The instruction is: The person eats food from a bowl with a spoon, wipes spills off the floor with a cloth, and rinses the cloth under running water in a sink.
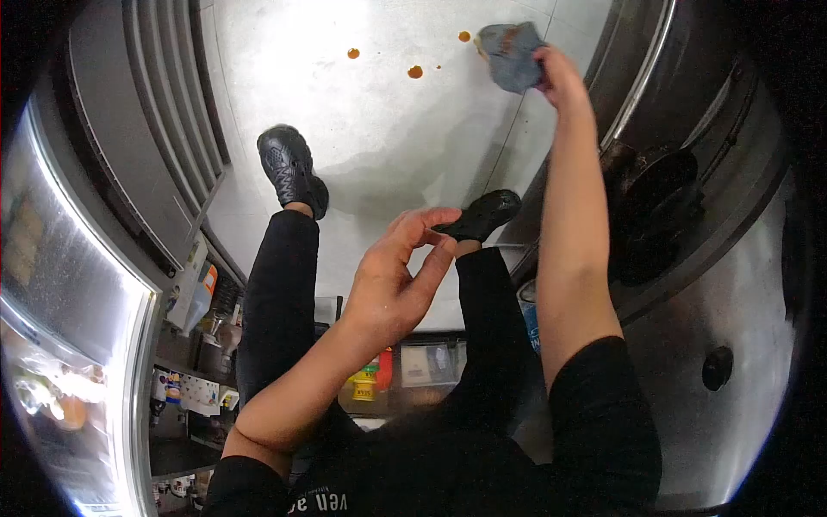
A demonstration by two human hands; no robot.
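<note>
In my right hand (558, 79) is a grey cloth (513, 59) with a reddish-brown stain on it, held just above or against the pale floor at the upper right; I cannot tell which. Orange-brown drops (415, 72) dot the floor to the left of the cloth. My left hand (398, 274) hangs in the air between my legs, its fingers loosely curved and nothing visible in it. Behind its fingertips is one black shoe (489, 215); the other black shoe (289, 168) stands farther left.
Steel equipment with a rail (639, 73) runs along the right side, with dark pans (663, 198) there. On the left are a ribbed cabinet front (177, 95), a bright glass-fronted case (73, 345) and shelves with bottles (222, 340). Yellow packages (363, 386) lie below my legs.
</note>
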